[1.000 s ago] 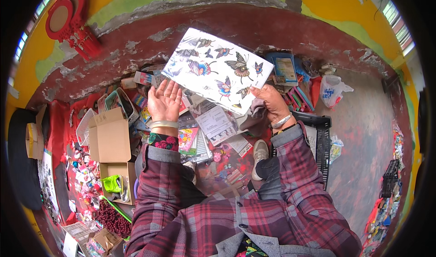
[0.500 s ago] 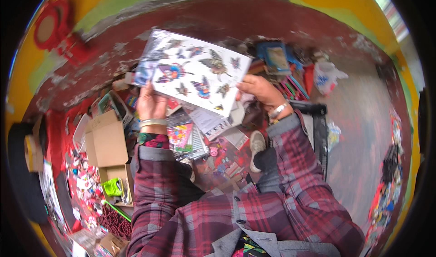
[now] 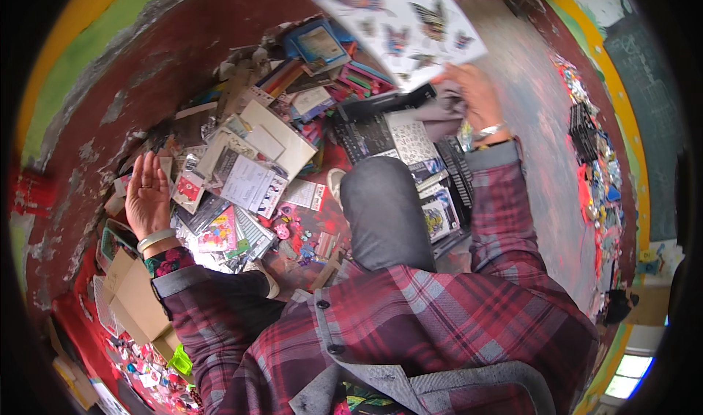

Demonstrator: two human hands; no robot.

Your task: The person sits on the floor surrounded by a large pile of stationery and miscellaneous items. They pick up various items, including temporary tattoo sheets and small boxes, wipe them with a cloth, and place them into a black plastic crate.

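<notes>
My right hand pinches the lower edge of a white sheet printed with colourful butterflies. It is raised at the upper right, tilted and partly cut off by the top of the view. Below it is a black tray holding flat packs, among them a white sheet with small dark patterns. My left hand is empty, its fingers stretched out and pointing away from me. It hovers at the left beside a red-and-white card on the pile.
Between my hands lies a heap of papers and packs, with a white printed paper on it. A blue framed item is at the back. A cardboard box stands at the lower left. Small colourful items line the right wall.
My left hand has let go of the butterfly sheet and moved left. My right hand has carried the sheet up and to the right. The view has turned, showing more of the right side.
</notes>
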